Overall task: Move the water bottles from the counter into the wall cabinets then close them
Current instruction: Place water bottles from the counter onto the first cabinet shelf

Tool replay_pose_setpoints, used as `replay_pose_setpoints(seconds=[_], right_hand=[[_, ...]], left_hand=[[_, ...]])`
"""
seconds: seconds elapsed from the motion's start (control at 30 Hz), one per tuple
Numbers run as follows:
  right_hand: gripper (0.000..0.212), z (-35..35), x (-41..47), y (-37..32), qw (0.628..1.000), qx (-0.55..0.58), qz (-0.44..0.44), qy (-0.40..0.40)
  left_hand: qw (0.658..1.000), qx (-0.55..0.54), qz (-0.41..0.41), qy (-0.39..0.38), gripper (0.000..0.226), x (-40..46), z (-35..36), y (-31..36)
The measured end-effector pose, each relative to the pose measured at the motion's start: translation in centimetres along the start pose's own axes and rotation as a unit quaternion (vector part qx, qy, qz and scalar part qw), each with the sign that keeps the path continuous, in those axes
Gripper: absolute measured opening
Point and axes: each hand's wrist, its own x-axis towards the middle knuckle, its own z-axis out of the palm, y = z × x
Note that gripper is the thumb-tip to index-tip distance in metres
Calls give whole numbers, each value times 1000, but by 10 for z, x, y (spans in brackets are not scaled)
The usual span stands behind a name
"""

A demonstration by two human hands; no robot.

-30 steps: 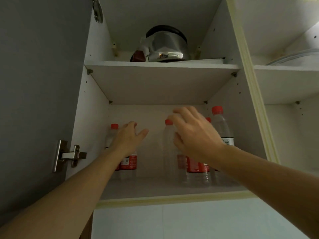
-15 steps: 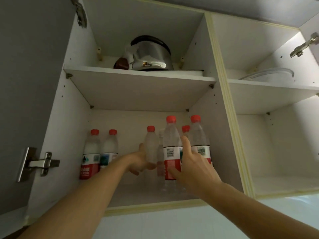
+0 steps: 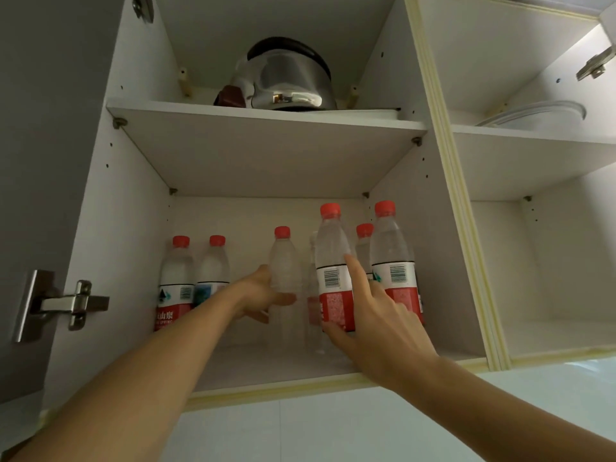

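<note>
The bottle in hand (image 3: 333,271), red-capped with a barcode above its red label, stood upright on the lower shelf (image 3: 266,365) of the left wall cabinet (image 3: 110,228), its long axis vertical, near the front edge. My right hand (image 3: 376,325) had its grip clamped on it: thumb under the label at the lower left, index finger laid up the right flank. The bottle sat directly ahead of that palm, so I judged any coming move to be a straight push rearward or a release.

Just to its left, a plain label-less bottle (image 3: 285,265) was held by my left hand (image 3: 258,295), fingers curled round its lower body. Behind and right stood another tall bottle (image 3: 393,261) and a shorter one (image 3: 364,245) between them; two more bottles (image 3: 196,275) stood well apart at the left wall. A steel kettle (image 3: 286,85) sat on the shelf above, and the grey door (image 3: 36,161) hung open on its hinge (image 3: 63,303).

Against half a second earlier, both hands gripped the same bottles in nearly the same spots; the view had merely shifted a little.
</note>
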Motion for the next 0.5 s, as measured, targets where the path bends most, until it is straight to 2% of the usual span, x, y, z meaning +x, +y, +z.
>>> replay_pose_setpoints(seconds=[0.13, 0.27, 0.33, 0.43, 0.5], right_hand=[[100, 2, -3, 1, 1000, 11, 10, 7], [102, 4, -6, 4, 999, 37, 6, 16], [101, 5, -6, 7, 998, 60, 8, 26], [100, 8, -5, 9, 996, 76, 18, 36], [100, 10, -4, 9, 995, 84, 24, 46]], left_hand=[[997, 54, -45, 44, 75, -2, -18, -17], [964, 225, -65, 125, 109, 3, -27, -31], [937, 305, -40, 164, 119, 4, -24, -34], [866, 442, 28, 231, 127, 4, -24, -33], [836, 493, 68, 232, 129, 5, -30, -28]])
